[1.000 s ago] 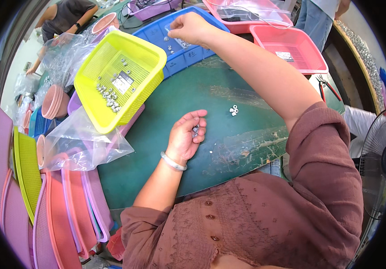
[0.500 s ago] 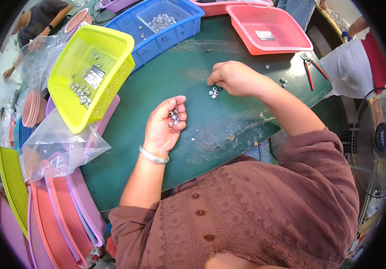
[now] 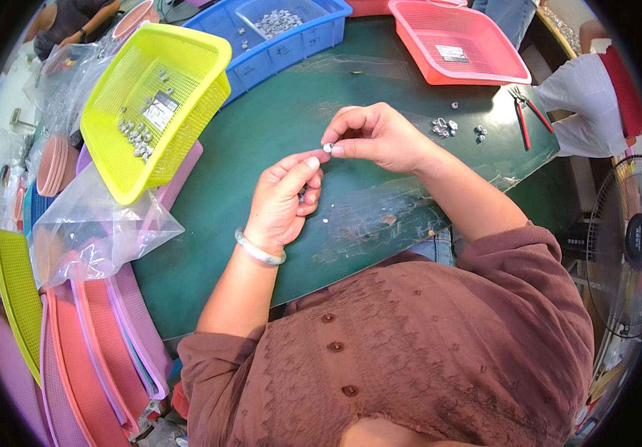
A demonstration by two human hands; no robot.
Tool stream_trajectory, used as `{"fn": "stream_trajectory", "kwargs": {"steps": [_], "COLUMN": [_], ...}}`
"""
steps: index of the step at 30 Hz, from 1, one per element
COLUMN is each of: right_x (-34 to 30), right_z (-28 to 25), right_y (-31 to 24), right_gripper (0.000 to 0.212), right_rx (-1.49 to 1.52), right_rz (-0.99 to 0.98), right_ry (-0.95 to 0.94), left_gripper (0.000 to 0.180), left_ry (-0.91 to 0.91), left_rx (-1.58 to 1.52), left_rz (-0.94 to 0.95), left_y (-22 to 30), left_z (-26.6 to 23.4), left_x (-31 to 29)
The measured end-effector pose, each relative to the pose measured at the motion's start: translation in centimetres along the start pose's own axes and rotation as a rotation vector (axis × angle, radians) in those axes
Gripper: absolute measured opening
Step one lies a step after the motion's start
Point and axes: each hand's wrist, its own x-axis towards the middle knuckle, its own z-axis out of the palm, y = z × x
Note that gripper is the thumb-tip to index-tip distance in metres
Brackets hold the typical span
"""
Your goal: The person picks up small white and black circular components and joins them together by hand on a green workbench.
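Observation:
My right hand (image 3: 384, 140) pinches a small silvery bead-like metal piece (image 3: 328, 148) between thumb and fingertips. It meets the fingertips of my left hand (image 3: 285, 195) above the green table (image 3: 261, 134). My left hand is curled, palm turned up, round several similar metal pieces (image 3: 302, 194); most of them are hidden by the fingers. Right of my right hand, a small group of metal pieces (image 3: 442, 127) lies on the table, with a smaller group (image 3: 480, 134) beyond it and one loose piece (image 3: 454, 106) above.
A yellow-green basket (image 3: 194, 112) with metal pieces stands at left, beside a blue crate (image 3: 276, 63) holding more. A pink basket (image 3: 477, 71) is at the far right, near red-handled pliers (image 3: 523, 123). Stacked baskets (image 3: 97, 343), a clear bag (image 3: 105, 231) and a fan (image 3: 623, 246) flank me.
My right hand has moved left from the table to my left fingertips, with a metal piece now visible in its pinch. My left fingers have closed further. A group under my right forearm is uncovered.

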Motion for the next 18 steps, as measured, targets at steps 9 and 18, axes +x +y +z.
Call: {"fn": "stream_trajectory", "kwargs": {"steps": [9, 18], "right_x": [0.4, -0.3], "right_z": [1.3, 1.5], "right_y": [0.9, 0.7], "right_gripper": [0.01, 0.005], "right_rx": [-0.032, -0.264], "right_rz": [-0.141, -0.264], "right_ry": [0.036, 0.139], "left_gripper": [0.011, 0.013], "left_ry": [0.087, 0.121], "left_rx": [0.042, 0.181], "left_rz": [0.158, 0.295], "left_y": [-0.2, -1.0], "left_z": [0.3, 0.4], "left_x": [-0.1, 0.1]}}
